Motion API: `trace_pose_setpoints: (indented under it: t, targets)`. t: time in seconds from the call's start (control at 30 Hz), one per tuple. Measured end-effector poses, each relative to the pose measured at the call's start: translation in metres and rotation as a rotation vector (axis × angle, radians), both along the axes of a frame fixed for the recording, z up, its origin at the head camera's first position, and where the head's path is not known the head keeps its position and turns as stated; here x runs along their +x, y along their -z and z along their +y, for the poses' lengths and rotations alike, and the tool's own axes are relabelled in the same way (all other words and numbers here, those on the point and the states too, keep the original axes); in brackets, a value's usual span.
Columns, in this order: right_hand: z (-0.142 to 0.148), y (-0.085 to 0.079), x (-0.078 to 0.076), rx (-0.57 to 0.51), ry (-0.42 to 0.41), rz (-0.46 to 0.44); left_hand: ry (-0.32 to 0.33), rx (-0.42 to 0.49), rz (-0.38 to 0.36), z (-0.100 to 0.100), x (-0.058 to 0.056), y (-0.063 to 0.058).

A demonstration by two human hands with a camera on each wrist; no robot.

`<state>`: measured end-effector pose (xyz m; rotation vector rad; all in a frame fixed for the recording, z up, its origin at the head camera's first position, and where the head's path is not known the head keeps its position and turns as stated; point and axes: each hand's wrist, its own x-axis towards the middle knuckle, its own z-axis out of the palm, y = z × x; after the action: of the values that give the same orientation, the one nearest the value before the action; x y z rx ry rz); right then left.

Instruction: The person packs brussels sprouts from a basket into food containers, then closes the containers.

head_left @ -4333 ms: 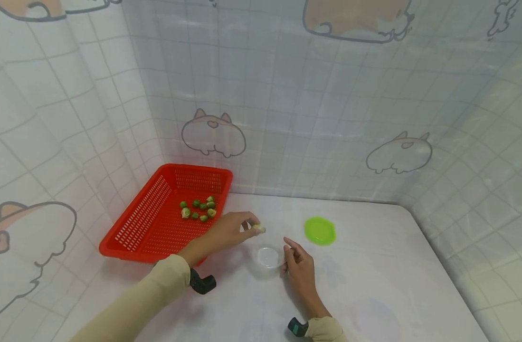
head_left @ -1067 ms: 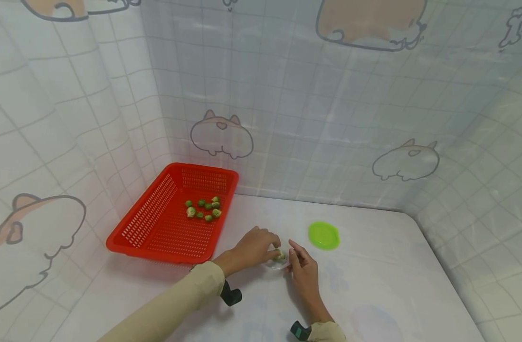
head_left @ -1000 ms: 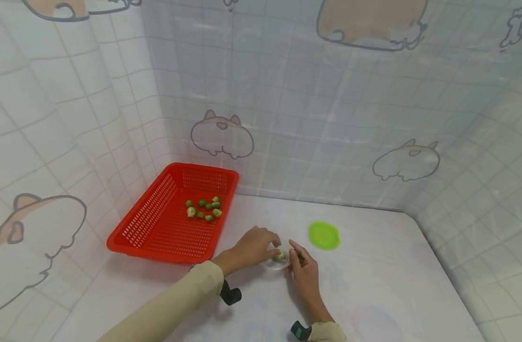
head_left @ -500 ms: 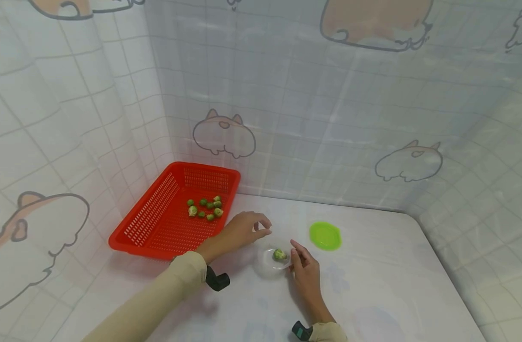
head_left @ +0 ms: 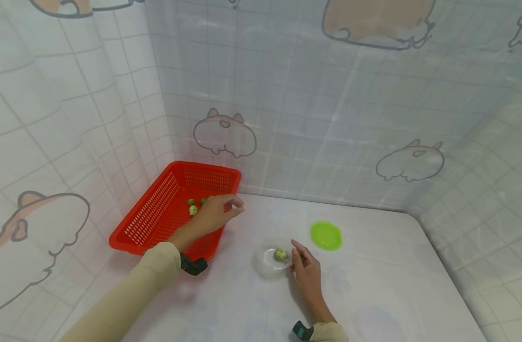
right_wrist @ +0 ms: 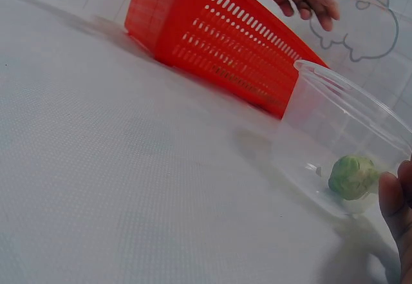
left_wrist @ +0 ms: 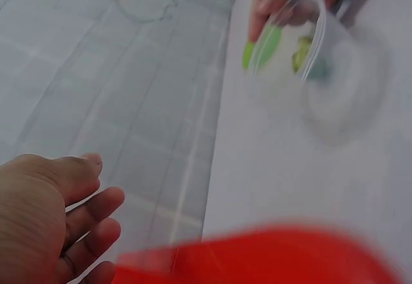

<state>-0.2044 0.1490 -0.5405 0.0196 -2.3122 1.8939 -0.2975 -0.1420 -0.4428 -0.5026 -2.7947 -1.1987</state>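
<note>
Left hand (head_left: 213, 213) has moved from clear tub (head_left: 267, 260) to above red basket (head_left: 168, 221)

A person's left grip (head_left: 220, 210), a bare hand with bent fingers, hangs over the right side of a red basket (head_left: 158, 232) with green sprouts (head_left: 193, 209) inside. The right grip (head_left: 308, 273) holds the edge of a clear bowl (head_left: 266, 265) containing one sprout (head_left: 280, 254). Beyond it, a lime-green disc (head_left: 326, 235) lies on the white bench (head_left: 393, 275).
</note>
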Motion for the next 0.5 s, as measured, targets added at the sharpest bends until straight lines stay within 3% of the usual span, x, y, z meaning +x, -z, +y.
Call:
trace_pose_setpoints:
  t: [0.3,0.5]
  targets:
    - [0.0,0.003,-0.001,0.015,0.015,0.029,-0.079,0.041,-0.053,-0.047,-0.015,0.007]
    - [0.0,0.004,-0.002,0.011,0.011,0.024,-0.121,-0.024,-0.021,-0.074,-0.025,0.013]
